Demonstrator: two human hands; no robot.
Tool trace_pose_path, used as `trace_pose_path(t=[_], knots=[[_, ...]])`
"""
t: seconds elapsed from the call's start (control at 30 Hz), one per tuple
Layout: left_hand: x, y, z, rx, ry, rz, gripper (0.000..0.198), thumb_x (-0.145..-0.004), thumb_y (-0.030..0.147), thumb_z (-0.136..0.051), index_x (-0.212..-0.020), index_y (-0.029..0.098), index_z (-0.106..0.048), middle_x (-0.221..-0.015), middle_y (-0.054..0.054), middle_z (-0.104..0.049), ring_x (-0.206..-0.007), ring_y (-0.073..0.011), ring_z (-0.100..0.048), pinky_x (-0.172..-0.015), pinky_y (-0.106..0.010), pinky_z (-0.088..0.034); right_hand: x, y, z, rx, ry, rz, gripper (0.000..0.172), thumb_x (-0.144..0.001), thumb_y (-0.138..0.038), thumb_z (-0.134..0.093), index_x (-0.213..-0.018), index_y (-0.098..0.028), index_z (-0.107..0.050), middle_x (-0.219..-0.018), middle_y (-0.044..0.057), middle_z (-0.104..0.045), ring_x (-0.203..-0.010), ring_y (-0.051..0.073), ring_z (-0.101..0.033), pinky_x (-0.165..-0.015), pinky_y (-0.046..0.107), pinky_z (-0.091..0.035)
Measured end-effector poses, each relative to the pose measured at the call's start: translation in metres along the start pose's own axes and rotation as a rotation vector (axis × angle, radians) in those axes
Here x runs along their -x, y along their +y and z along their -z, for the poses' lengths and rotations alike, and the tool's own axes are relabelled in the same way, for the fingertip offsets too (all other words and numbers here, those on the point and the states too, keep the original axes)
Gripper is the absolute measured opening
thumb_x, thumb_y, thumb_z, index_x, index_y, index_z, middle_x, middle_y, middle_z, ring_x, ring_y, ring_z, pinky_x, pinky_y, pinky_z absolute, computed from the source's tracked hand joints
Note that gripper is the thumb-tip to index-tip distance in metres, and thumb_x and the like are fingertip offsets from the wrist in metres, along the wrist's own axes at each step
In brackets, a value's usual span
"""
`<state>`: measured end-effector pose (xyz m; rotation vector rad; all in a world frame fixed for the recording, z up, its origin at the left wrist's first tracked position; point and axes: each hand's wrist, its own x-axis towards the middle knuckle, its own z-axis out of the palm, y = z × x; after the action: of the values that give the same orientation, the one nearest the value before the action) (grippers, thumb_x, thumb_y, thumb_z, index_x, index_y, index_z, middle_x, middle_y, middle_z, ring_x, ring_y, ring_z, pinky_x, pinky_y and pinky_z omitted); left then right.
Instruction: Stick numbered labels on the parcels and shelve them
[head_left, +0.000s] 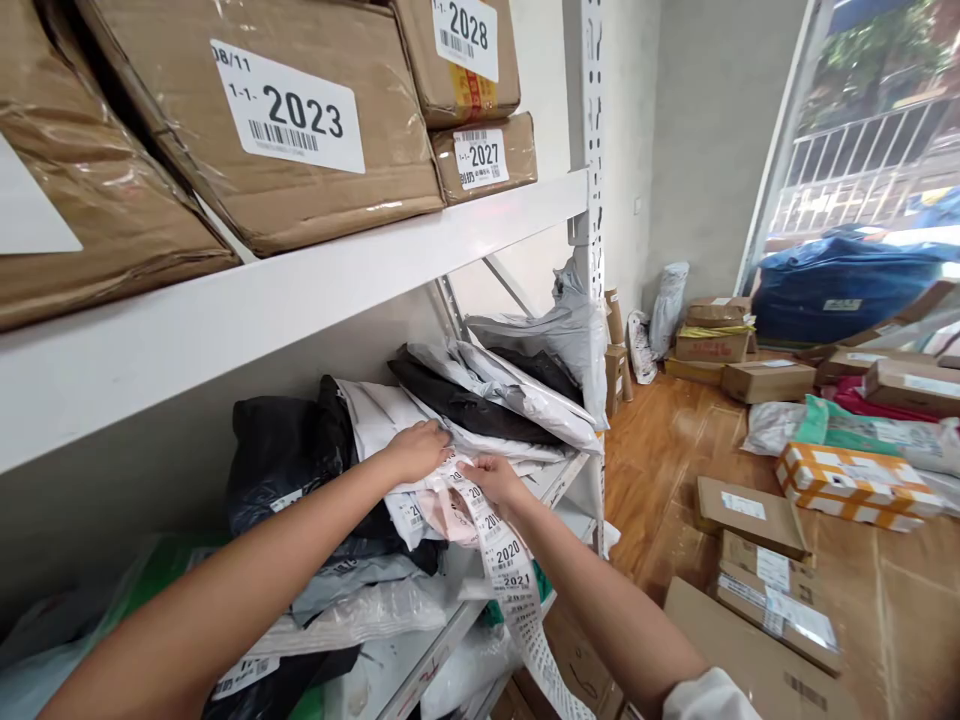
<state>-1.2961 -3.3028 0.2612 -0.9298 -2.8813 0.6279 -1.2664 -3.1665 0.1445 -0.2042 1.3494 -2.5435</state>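
A long strip of numbered barcode labels (504, 550) hangs down from my hands, with 2020 and 2021 readable. My right hand (495, 480) pinches the strip near its upper end. Just left of it, my left hand (420, 452) lies against a white mailing bag (375, 415) on the shelf, fingers together and curled. Its fingertips meet the top of the strip, and whatever is beneath them is hidden. Behind my hands, black and white mailing bags (480, 405) are stacked, tilted over one another. A dark plastic parcel (281, 450) sits left of them.
Overhead, a white shelf beam (300, 310) carries cardboard boxes, including a box labelled 2023 (300, 190). A perforated upright post (593, 130) stands at the shelf's right end. Several boxes and bags cover the wooden floor (645, 470) at right, near a blue sack (847, 285).
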Motion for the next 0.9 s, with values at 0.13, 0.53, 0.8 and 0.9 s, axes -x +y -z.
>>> trace_pose_path(t=[0.13,0.53,0.8,0.9], knots=[[0.002,0.003,-0.007,-0.041,-0.009,0.011,0.037,-0.093,0.037,-0.039,-0.108,0.014,-0.064,-0.106,-0.017,-0.06,-0.1,-0.0313,-0.058,-0.087,-0.041,-0.045,0.014,0.006,0.01,0.002,0.053,0.0,0.051,-0.057,-0.059,-0.079,-0.053,-0.019,-0.048,-0.044,-0.004,-0.047,-0.04,0.008,-0.037,-0.043,0.023,-0.028],[-0.006,0.012,0.022,-0.008,0.192,-0.271,0.006,-0.085,0.023,-0.059,-0.086,0.019,-0.063,-0.103,-0.007,-0.065,-0.1,-0.0238,-0.059,-0.086,-0.033,-0.046,0.088,0.008,0.095,-0.04,0.022,0.086,0.034,-0.072,-0.044,-0.078,-0.088,-0.016,-0.066,-0.075,0.004,-0.068,-0.059,0.014,-0.06,-0.057,0.025,-0.045],[-0.025,-0.001,0.023,0.445,-0.218,-0.379,0.019,-0.08,0.017,-0.049,-0.082,0.018,-0.068,-0.113,0.0,-0.07,-0.095,-0.0165,-0.064,-0.08,-0.021,-0.047,0.042,-0.021,0.052,0.128,-0.119,0.324,0.038,-0.074,-0.046,-0.074,-0.099,-0.019,-0.065,-0.083,0.002,-0.068,-0.07,0.014,-0.06,-0.065,0.024,-0.046],[-0.034,-0.002,0.017,0.572,-0.224,-0.221,0.037,-0.084,0.018,-0.04,-0.11,0.02,-0.067,-0.119,-0.001,-0.068,-0.104,-0.0163,-0.062,-0.089,-0.022,-0.046,0.008,-0.011,0.04,0.213,-0.058,0.271,0.041,-0.068,-0.053,-0.074,-0.086,-0.017,-0.066,-0.07,0.001,-0.065,-0.058,0.012,-0.054,-0.056,0.023,-0.041]])
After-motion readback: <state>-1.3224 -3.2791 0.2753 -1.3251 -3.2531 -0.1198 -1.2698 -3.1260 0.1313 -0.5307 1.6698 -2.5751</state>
